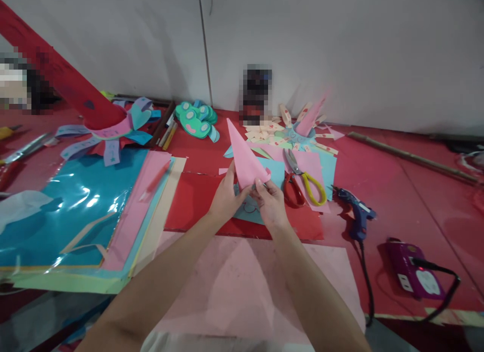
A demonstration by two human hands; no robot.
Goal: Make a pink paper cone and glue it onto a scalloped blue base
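Observation:
Both my hands hold a pink paper cone [245, 158] with its tip pointing up and to the left. My left hand [228, 191] wraps the cone's left side and lower edge. With thumb and fingers, my right hand [270, 198] pinches the lower right edge, where a small flap curls out. Beneath the cone lies light blue paper [247, 216] with a drawn outline, on a red sheet [196, 200]. Red-and-yellow-handled scissors [298, 175] rest just right of my right hand.
A blue glue gun [357, 211] and a purple power adapter [414, 271] with cords lie to the right. Stacked colored paper [124, 231] fills the left. Behind are green paper cutouts [196, 121], a decorated pink cone [310, 117], a stick [412, 158] and a tall red cone [71, 79].

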